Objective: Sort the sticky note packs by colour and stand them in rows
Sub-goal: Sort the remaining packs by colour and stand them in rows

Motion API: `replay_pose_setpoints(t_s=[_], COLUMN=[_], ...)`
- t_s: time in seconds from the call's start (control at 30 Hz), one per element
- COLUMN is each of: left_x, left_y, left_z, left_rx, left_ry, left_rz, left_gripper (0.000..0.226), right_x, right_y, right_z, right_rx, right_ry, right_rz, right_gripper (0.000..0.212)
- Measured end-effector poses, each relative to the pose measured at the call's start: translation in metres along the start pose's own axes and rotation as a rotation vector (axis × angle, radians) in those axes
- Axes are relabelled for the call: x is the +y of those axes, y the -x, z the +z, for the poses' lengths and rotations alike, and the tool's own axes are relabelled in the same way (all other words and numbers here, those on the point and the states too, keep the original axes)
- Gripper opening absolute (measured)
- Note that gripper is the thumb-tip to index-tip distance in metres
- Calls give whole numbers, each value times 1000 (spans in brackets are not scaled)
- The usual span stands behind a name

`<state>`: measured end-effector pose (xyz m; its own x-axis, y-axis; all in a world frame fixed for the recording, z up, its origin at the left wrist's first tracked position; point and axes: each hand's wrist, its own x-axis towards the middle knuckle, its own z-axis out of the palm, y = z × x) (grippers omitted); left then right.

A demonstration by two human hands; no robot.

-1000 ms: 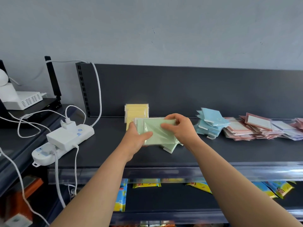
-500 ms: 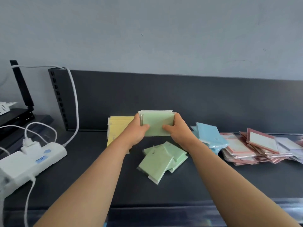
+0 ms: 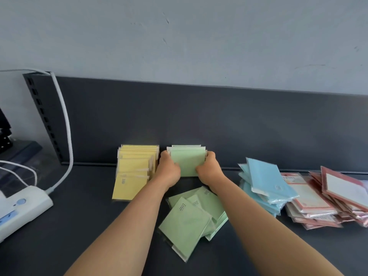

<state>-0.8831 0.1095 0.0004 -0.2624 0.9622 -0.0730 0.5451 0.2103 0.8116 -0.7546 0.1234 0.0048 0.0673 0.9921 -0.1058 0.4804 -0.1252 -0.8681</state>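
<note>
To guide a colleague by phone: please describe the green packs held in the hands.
Look along the back panel of the dark shelf, just right of the yellow row. The held green packs stand upright between left hand and right hand; the loose green packs lie flat nearer the front.

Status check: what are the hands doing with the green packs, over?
Left hand, right hand: both grip green stack, upright beside yellow row. Loose green packs lie nearer. Nothing in the way.

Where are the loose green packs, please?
Head view, centre: the loose green packs lie flat on the shelf, yellow row to their left, blue pile to their right.
</note>
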Motion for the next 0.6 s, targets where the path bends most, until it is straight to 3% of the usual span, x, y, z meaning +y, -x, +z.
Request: replay_pose_setpoints(t_s=[0.27, 0.6], left_x=[-5, -5], left_y=[-4, 2], left_z=[-2, -3], left_rx=[-76, 68], left_ry=[-59, 44], left_rz=[3, 40], left_gripper=[33, 20], right_x=[0, 8], right_y=[-3, -2], right_z=[-3, -3], right_rx=[-42, 37], right_ry=[151, -53], right_rz=[-75, -39], right_gripper=[23, 27])
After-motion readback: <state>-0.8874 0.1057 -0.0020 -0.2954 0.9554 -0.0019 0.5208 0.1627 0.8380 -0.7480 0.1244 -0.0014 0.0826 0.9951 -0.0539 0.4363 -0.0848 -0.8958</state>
